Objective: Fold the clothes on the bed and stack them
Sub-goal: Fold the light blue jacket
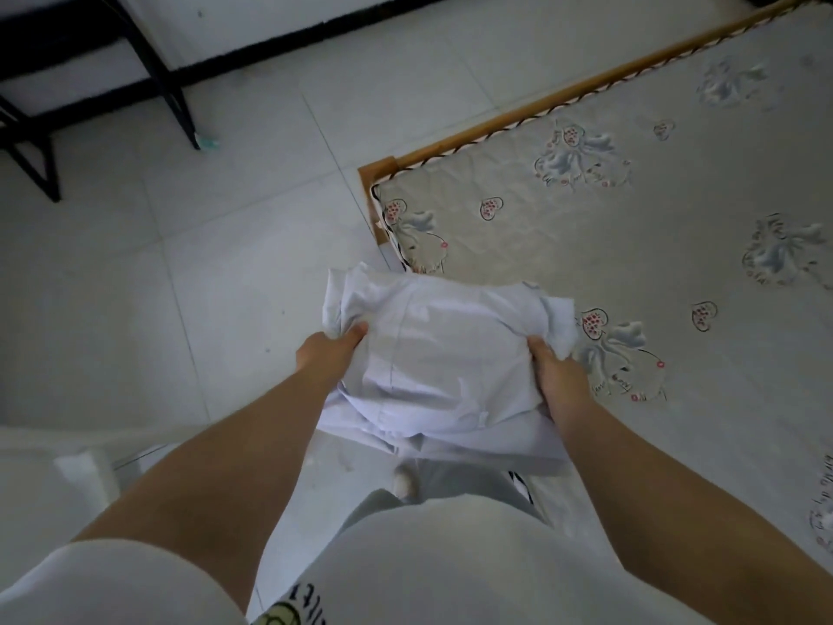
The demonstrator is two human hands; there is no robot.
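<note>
Both hands pinching 1 folded pale garment [441, 349], held in the air over the bed corner and floor. Left hand [331, 354] grips its left edge, thumb on top; right hand [559, 376] grips the right edge. Bed [653, 182]: floral mattress in a wooden frame [586, 85]. Black metal frame [167, 78] on the tiled floor [180, 263], far left.

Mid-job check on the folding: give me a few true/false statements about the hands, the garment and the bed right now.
1. Both hands hold the pale folded garment. True: left hand and right hand grip opposite sides.
2. The garment lies flat on the mattress. False: it is held up, near the bed's corner.
3. The mattress has a floral print. True.
4. The floor is carpeted. False: pale tiles.
</note>
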